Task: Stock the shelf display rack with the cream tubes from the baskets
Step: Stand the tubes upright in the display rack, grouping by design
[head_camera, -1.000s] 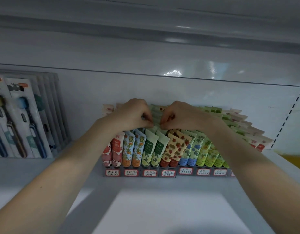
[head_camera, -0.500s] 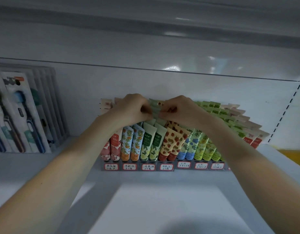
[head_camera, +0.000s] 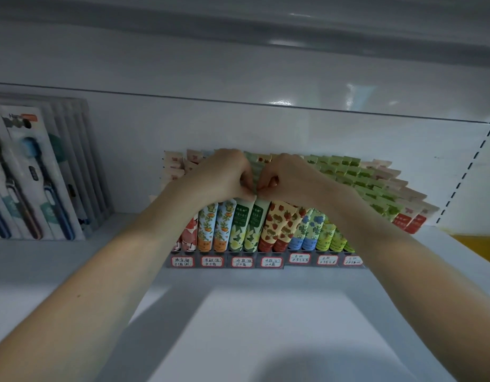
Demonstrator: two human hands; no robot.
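Where the two arms meet at the middle of the frame, both hands work on one thing: the left hand (head_camera: 224, 176) and the right hand (head_camera: 289, 179) have their fingers curled, and their fingertips pinch the crimped upper end of a green cream tube (head_camera: 255, 169) between them. The tube belongs to the green column at the centre of the display rack (head_camera: 284, 265). The hands hide how far back in that column it sits. It lies directly under and between the fingertips, with neither hand nearer than the other. Its long axis runs from the cap, down near the rack's front lip, up and back toward the rear panel (head_camera: 320, 128). It leans away from the viewer like the other cream tubes (head_camera: 279, 224), which stand cap-down in packed columns: red and orange prints toward the left, then strawberry, blue and lime toward the right.

The coming move looks like either a push along that axis to seat the tube in its slot, or a small sideways nudge to square it with its neighbours. I cannot tell which.

Handwritten price labels (head_camera: 242, 261) line the rack's front edge. The rack stands on a white shelf (head_camera: 265, 326), whose bare front fills the lower frame. Toothbrush packs (head_camera: 31, 175) lean at the left edge, an upper shelf (head_camera: 238, 37) spans the top, and a slotted upright (head_camera: 469, 172) runs down the right. No basket is in view.
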